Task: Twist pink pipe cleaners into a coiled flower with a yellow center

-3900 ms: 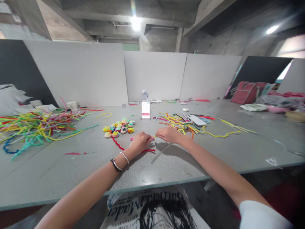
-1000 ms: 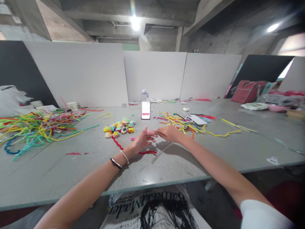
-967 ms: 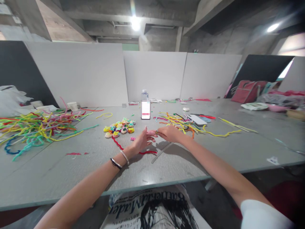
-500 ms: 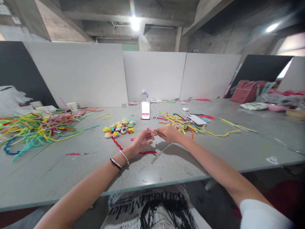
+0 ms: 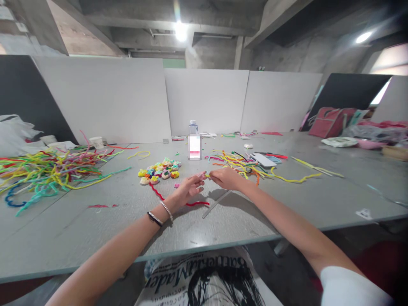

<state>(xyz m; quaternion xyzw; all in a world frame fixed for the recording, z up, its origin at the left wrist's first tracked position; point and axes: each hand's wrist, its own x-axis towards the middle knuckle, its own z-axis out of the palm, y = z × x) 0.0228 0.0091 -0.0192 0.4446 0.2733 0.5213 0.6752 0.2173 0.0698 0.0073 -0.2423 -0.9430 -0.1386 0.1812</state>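
Now more of the yellow strand shows! Left hand pinches the pink piece, other fingers loosely curled; right hand nips the yellow, leaving the meeting point exposed above the surface, in from its near edge.

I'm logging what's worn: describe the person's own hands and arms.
The left hand and right hand wear no gloves. On the left wrist are a pale beaded bracelet and a dark-and-silvery band. The right arm shows a light short sleeve and no bracelet.
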